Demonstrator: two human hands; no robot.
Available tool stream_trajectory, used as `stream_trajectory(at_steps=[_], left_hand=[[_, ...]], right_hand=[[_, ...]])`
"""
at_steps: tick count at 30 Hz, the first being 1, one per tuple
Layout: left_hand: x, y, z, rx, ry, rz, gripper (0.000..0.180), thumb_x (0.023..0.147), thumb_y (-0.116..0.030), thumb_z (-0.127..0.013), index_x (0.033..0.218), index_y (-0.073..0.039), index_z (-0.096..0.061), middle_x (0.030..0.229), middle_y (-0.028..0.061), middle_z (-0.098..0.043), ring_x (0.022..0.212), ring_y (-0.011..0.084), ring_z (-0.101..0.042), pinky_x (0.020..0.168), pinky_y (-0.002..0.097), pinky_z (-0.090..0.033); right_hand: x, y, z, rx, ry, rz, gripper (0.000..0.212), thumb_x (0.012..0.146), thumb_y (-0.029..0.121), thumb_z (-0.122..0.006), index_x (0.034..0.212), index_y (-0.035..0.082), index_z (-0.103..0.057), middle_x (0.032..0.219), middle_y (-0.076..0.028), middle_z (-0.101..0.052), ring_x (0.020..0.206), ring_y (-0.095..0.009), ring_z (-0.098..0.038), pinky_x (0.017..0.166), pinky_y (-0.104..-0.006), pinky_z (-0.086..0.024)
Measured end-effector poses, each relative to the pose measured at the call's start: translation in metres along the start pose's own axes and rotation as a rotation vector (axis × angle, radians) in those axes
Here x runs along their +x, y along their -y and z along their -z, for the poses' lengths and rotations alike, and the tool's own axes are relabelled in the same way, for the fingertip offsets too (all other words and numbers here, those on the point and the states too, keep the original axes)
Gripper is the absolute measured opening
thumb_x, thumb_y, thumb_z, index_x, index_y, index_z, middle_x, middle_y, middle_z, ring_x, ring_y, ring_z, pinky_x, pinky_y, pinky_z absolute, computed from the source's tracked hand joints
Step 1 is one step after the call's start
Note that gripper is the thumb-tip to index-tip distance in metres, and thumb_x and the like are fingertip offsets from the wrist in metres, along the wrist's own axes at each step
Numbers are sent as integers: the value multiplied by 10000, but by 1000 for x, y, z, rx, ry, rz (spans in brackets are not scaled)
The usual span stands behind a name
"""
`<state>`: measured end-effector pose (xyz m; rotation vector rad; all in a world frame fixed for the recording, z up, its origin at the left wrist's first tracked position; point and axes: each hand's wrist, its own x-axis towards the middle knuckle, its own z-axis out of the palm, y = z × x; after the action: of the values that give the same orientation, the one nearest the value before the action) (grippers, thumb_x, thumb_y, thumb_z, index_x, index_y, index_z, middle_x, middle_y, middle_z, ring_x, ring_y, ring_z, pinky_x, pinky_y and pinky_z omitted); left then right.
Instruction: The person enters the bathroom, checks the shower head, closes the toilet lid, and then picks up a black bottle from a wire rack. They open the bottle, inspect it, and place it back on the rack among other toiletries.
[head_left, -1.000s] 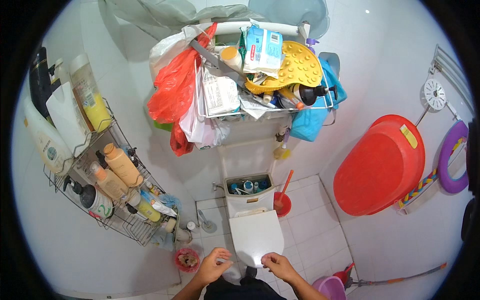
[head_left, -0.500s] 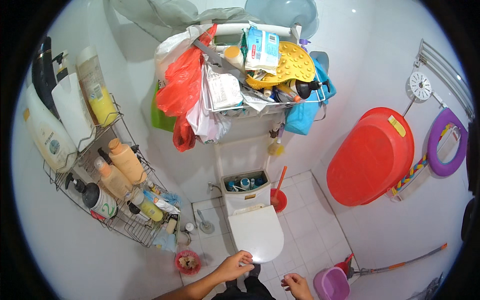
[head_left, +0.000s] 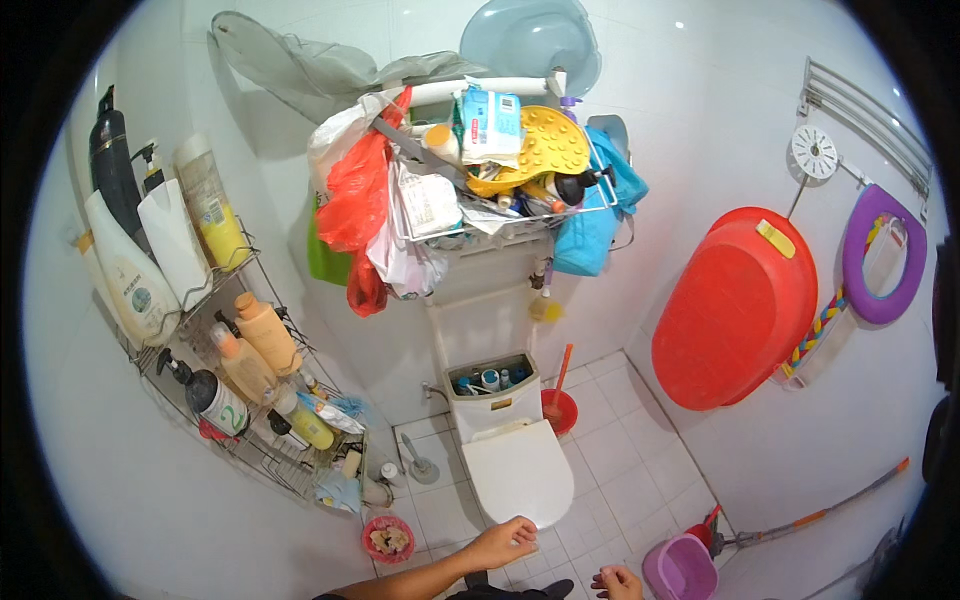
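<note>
My left hand [head_left: 505,545] is just below the front edge of the white toilet lid [head_left: 515,470], which is down. Its fingers are loosely bent with the thumb apart, and nothing shows in them. At the lower edge my right hand [head_left: 618,583] hangs beside the pink-purple bucket [head_left: 682,567]. Its fingers are half curled and apart, and I see nothing held. Behind the lid the open toilet tank [head_left: 492,383] holds several bottles. My dark shoe shows between the hands.
A wire rack [head_left: 290,465] with several bottles hangs on the left wall. An overfilled shelf [head_left: 470,235] is above the tank. A red basin [head_left: 735,310] hangs on the right wall. On the floor are a pink waste basket [head_left: 388,540], red bucket [head_left: 560,410] and long-handled tool [head_left: 800,522].
The view has shifted a little. Both hands now appear lower and further right, and my left hand has come away from the lid's front edge.
</note>
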<state>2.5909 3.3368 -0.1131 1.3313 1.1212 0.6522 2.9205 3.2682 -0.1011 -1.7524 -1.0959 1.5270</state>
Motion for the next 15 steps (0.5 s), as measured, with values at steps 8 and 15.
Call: stream_trajectory(at_steps=[8, 15], left_hand=[[32, -1, -62, 58, -58, -53, 348, 962, -187, -761, 1244, -45, -617, 1123, 82, -707, 1054, 168, -666, 918, 335, -544], [49, -57, -126, -85, -43, 100, 326, 950, -112, -737, 1239, -35, -606, 1140, 92, -704, 1060, 156, -642, 908, 333, -539]], right_hand=[[1, -8, 71, 24, -121, 21, 283, 1036, 280, -657, 1004, 6, -719, 888, -69, -746, 824, -130, -680, 712, -305, -537], [-11, -36, 144, 228, -115, -12, 294, 1040, 308, -660, 1153, 39, -698, 979, -40, -736, 886, -126, -688, 738, -293, -525]])
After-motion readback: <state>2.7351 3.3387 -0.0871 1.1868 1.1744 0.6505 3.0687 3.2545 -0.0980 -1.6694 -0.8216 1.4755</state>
